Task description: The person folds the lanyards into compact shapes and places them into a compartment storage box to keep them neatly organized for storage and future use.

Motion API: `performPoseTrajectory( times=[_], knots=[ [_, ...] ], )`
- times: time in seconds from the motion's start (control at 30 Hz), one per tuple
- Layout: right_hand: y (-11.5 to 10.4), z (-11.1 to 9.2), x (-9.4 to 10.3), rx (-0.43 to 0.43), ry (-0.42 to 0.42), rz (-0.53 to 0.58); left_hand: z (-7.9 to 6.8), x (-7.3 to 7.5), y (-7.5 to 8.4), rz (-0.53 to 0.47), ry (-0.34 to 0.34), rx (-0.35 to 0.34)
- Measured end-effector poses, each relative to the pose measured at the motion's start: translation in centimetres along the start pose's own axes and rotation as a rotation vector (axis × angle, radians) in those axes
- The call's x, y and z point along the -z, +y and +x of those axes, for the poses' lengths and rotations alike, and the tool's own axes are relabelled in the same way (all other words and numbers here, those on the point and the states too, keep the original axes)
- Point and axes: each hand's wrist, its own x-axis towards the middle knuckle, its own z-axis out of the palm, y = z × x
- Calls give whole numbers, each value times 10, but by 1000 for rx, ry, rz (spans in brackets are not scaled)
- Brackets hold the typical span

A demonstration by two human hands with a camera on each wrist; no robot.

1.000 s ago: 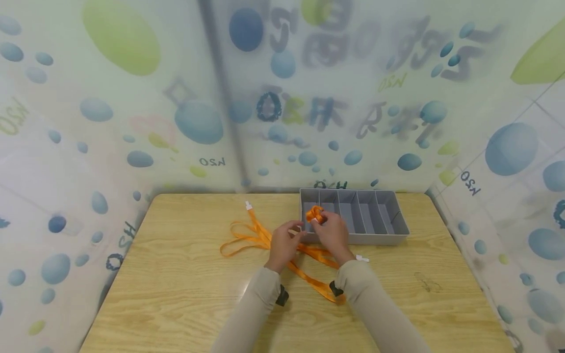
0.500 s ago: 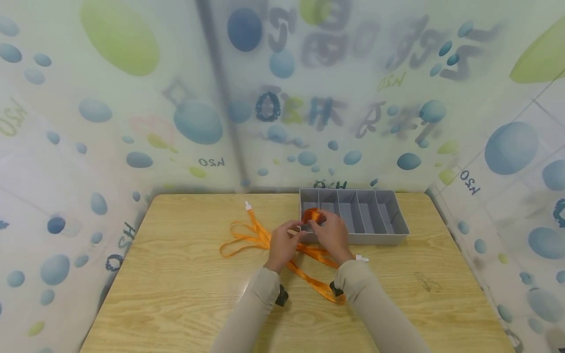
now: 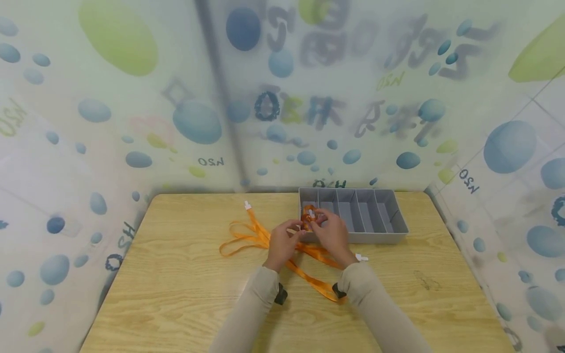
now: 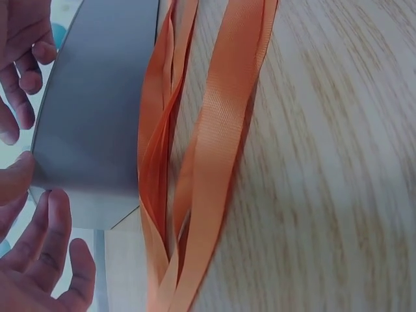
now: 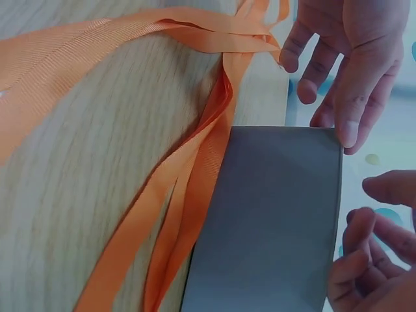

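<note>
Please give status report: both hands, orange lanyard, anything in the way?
Left hand at near left corner of gray box. Right hand at leftmost compartment, grip unclear. Coiled lanyard inside, white clip showing. Loose lanyards in front, seemingly not blocking.

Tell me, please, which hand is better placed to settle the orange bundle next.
Probably the right hand: it reaches over the tray to the orange bundle, while the left hand sits at the tray's near left corner.
</note>
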Motion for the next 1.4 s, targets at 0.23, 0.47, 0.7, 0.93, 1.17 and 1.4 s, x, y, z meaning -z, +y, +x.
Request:
performPoseTrajectory(
  times=[0.23,0.47,0.7,0.93,1.17,1.4],
  knots=[
    [10,-7,1,85,4,97,1,7,-2,1,-71,-52],
    [13,-14,7,88,-1,120,-1,19,-2,-14,-106,-51],
    [15,-27,13,173,-7,157,-2,31,-8,4,-101,-71],
    [25,-46,12,314,-7,86,-7,41,-21,120,-106,-129],
    [40,-59,2,240,-104,-25,-11,42,-38,241,-162,-164],
    [55,-63,-10,198,-162,-106,-14,37,-51,264,-216,-175]
  ],
)
